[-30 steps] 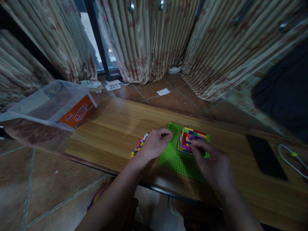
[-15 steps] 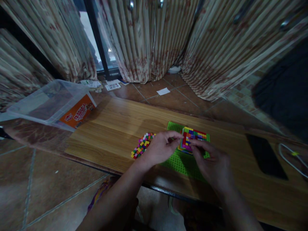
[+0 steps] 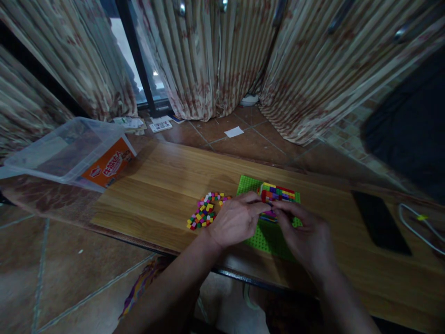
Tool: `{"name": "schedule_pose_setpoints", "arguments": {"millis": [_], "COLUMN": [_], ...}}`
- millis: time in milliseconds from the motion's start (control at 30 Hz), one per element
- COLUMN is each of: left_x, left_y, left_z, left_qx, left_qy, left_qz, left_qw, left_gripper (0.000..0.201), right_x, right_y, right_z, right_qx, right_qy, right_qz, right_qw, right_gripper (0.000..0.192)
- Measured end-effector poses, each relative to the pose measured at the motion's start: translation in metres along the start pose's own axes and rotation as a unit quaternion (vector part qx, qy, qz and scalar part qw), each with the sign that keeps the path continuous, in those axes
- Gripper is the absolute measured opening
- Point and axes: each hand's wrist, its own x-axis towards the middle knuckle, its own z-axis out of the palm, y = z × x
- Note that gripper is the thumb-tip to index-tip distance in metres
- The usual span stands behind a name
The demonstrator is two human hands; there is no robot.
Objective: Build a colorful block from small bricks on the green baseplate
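A green studded baseplate (image 3: 247,184) lies on the wooden table (image 3: 167,185). On it stands a multicoloured block build (image 3: 278,192) of small bricks. My left hand (image 3: 236,220) and my right hand (image 3: 306,236) meet at the near side of the build, fingertips pinched together there. Whether a small brick sits between the fingers is hidden. A pile of loose coloured bricks (image 3: 205,213) lies just left of my left hand.
A clear plastic tub (image 3: 69,150) with an orange label lies tipped at the table's left end. A black phone (image 3: 380,222) and a white cable (image 3: 420,227) lie at the right. Curtains and a tiled floor with papers are behind the table.
My left hand moved right from the loose bricks to the build, uncovering the pile. My right hand stayed at the build's near side.
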Motion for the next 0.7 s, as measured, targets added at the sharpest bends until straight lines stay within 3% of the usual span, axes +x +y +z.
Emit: {"name": "schedule_pose_setpoints", "arguments": {"millis": [700], "left_x": [0.0006], "left_y": [-0.0050], "left_z": [0.0086], "left_qx": [0.012], "left_qy": [0.012], "left_qz": [0.000], "left_qw": [1.000], "left_gripper": [0.032], "right_x": [0.0004], "right_y": [0.0037], "right_z": [0.0028], "right_qx": [0.010], "right_qy": [0.014], "right_qz": [0.022], "right_qw": [1.000], "right_gripper": [0.018]}}
